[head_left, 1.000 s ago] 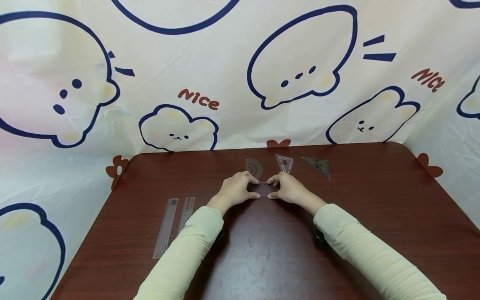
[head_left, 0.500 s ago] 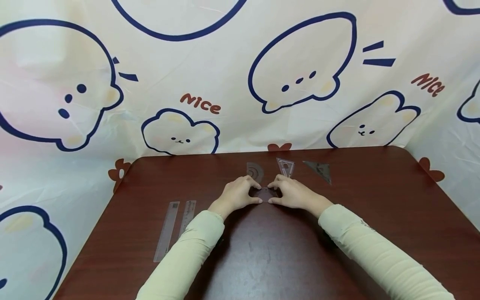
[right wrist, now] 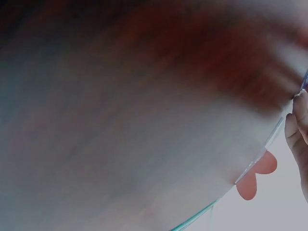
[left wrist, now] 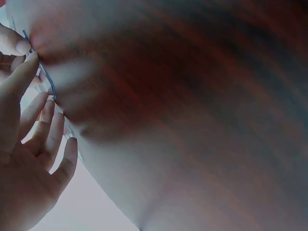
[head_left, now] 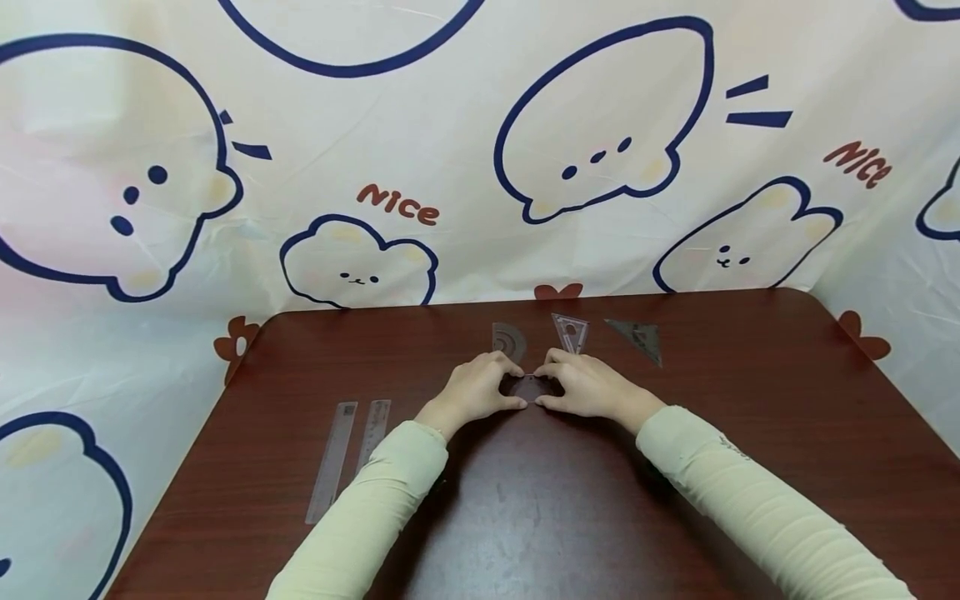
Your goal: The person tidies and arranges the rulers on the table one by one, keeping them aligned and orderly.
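A small, clear plastic piece with a purplish tint (head_left: 530,390) lies flat on the table between my two hands, its sides hidden by the fingers; its exact kind I cannot tell. My left hand (head_left: 478,385) holds it from the left, fingertips at the far edge and thumb at the near edge. From the right, my right hand (head_left: 588,387) grips it the same way, and the two thumbs almost meet. In the left wrist view, the piece shows as a thin dark edge (left wrist: 47,77) beside the left hand (left wrist: 36,159). Only some fingers of the right hand (right wrist: 299,122) show in the right wrist view.
Behind the hands lie a clear protractor (head_left: 510,340), a clear set square (head_left: 572,330) and a greyish-green set square (head_left: 642,338). Two clear rulers, the longer one (head_left: 332,463) and the other (head_left: 374,429), lie left of the left forearm. A patterned cloth (head_left: 465,150) hangs behind the table (head_left: 510,517).
My hands have drawn slightly closer together over the plastic piece, so less of it shows between them. The head view has shifted a little. The other tools lie as before.
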The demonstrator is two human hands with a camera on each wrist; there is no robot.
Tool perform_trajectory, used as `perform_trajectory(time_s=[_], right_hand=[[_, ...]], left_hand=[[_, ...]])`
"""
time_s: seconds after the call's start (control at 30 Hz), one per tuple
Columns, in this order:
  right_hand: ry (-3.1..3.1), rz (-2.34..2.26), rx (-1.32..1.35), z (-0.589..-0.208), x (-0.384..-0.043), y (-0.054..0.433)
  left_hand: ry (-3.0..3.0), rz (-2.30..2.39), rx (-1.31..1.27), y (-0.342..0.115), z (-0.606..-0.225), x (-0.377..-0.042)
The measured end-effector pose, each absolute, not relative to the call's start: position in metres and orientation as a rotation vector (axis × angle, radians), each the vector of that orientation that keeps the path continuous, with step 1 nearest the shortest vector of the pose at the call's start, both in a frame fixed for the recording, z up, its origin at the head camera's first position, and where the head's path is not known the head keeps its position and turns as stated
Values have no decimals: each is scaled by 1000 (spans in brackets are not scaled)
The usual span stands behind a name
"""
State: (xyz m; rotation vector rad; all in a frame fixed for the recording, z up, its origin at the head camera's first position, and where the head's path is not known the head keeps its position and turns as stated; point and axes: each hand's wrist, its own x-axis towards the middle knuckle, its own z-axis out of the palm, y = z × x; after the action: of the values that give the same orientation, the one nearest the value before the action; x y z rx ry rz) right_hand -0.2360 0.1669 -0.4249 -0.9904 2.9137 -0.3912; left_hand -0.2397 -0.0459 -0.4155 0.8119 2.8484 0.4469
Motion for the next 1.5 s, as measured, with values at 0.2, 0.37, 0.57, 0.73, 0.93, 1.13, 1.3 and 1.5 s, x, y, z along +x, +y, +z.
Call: perform_trajectory(time_s=[0.2, 0.37, 0.57, 0.73, 0.93, 1.13, 1.3, 1.5], right_hand=[[2935, -330, -1027, -424, -234, 169], [2948, -339, -1016, -425, -234, 171], [2960, -352, -994, -425, -232, 174], [2947, -350, -959, -426, -232, 174], [2920, -437, -863, -426, -231, 173], [2889, -568, -774, -422, -229, 172], [2912, -579, -795, -422, -227, 170], [2946, -627, -788, -420, -222, 164]], left_hand=[[2839, 451, 814, -45, -414, -239], [2823, 456, 819, -46, -414, -239], [2813, 458, 825, -46, -414, -239], [2812, 474, 814, -46, -415, -238], [2800, 500, 808, -47, -414, -236], [2808, 524, 814, -48, -413, -235], [2819, 524, 804, -52, -412, -234], [2809, 582, 815, -61, -410, -233]])
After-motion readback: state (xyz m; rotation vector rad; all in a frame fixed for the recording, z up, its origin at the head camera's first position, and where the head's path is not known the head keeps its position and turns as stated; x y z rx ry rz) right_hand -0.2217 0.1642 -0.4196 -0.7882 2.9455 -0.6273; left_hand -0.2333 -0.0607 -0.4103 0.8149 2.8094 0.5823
